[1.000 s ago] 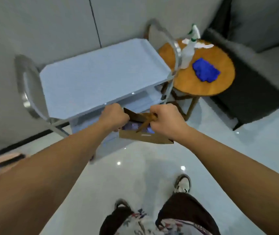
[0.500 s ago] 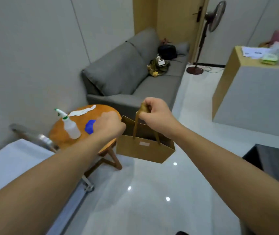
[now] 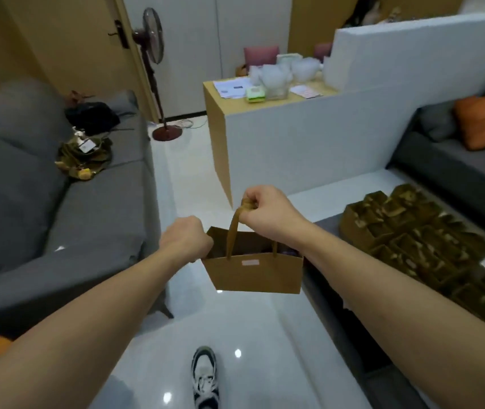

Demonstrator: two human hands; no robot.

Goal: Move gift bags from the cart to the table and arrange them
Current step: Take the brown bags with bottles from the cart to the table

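Observation:
A brown paper gift bag (image 3: 257, 271) hangs in the air at the centre of the view, over the white floor. My right hand (image 3: 268, 206) grips its brown ribbon handles above the bag. My left hand (image 3: 186, 240) holds the bag's left top edge. To the right stands a low dark table (image 3: 328, 228) with several brown gift bags (image 3: 412, 231) set in rows on it. The cart is out of view.
A grey sofa (image 3: 43, 202) runs along the left. A white and wood counter (image 3: 279, 134) stands ahead, with papers and clear containers on top. A standing fan (image 3: 154, 54) is by the door. A second sofa with an orange cushion (image 3: 484, 125) lies far right.
I have turned right, away from the cart and round side table, carrying the bag. The dark table with its rows of bags has come into view on the right.

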